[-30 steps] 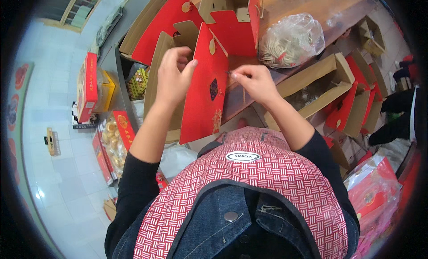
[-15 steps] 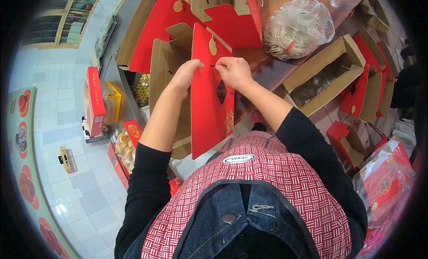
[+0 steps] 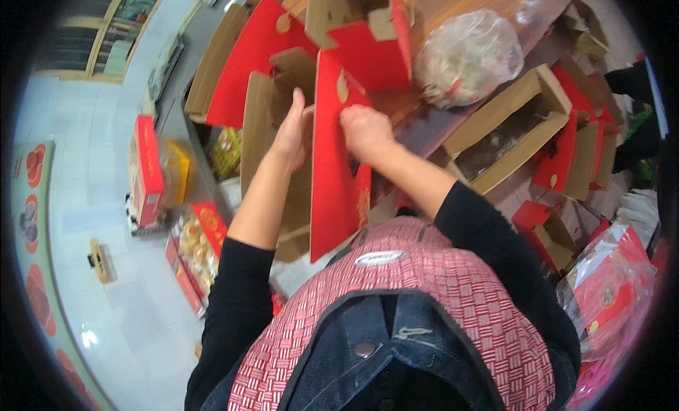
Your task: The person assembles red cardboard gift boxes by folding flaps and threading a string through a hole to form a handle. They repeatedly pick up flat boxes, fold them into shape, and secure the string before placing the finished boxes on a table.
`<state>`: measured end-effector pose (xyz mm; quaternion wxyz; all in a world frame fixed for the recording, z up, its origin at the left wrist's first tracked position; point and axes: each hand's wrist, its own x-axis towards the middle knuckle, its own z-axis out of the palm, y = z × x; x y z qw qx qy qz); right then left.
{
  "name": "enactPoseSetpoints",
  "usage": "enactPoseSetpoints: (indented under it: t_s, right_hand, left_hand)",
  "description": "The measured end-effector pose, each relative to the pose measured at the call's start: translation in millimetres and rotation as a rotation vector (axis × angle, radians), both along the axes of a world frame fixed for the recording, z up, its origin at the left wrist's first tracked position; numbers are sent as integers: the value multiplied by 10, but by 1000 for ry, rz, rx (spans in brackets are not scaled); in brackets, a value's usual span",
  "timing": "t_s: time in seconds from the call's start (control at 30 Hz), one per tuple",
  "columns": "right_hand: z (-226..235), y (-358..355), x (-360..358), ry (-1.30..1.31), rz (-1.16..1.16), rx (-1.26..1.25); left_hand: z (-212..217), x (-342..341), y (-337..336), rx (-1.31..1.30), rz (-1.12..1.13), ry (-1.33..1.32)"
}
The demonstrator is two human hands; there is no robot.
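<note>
A flat red cardboard box (image 3: pixel 332 178), brown inside, stands half folded on the wooden table (image 3: pixel 453 8) in front of me. My left hand (image 3: pixel 291 132) presses flat against its brown inner panel, fingers pointing up. On the red outer face, near the top edge, my right hand (image 3: pixel 364 132) is closed over the box. Both forearms wear black sleeves.
More red folded boxes (image 3: pixel 262 65) lie behind it. A clear bag of pale contents (image 3: pixel 467 54) sits on the table. An empty brown tray box (image 3: pixel 506 128) and several red boxes (image 3: pixel 566 153) stand to the right. Red packaged goods (image 3: pixel 145 167) sit on the floor at left.
The red box has been turned more upright between my hands. My left hand moved from its top edge onto the brown inner panel; my right hand closed on the red face.
</note>
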<state>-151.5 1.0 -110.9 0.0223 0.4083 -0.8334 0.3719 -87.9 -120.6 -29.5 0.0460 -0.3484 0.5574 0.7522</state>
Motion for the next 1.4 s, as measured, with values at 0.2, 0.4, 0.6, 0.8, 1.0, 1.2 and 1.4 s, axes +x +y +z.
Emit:
enactPoseSetpoints:
  t_s: [0.2,0.4,0.6,0.8,1.0,1.2,1.4]
  right_hand:
    - [127,-122,66,-3,61,194]
    - [7,-74,71,155,50,123]
    - [-266,2,-75,258,118,218]
    - [-947,557,-1,-122,183,118]
    - [-1393,2277,75,-497,20,136]
    - [-475,2990,-174,-1101,-185,-57]
    - [-453,2753,-679,-1079,-466,-924]
  left_hand:
    - [-1047,-28,-476,107,6,168]
    - [-1210,12,-327,-90,131,299]
    - [-399,-30,-30,-474,-41,192]
    - [447,814,479,-980,-459,-141]
    - [190,891,529,-925,-315,-15]
    - [4,843,544,-844,-221,109]
    - [23,737,652,-680,-192,283]
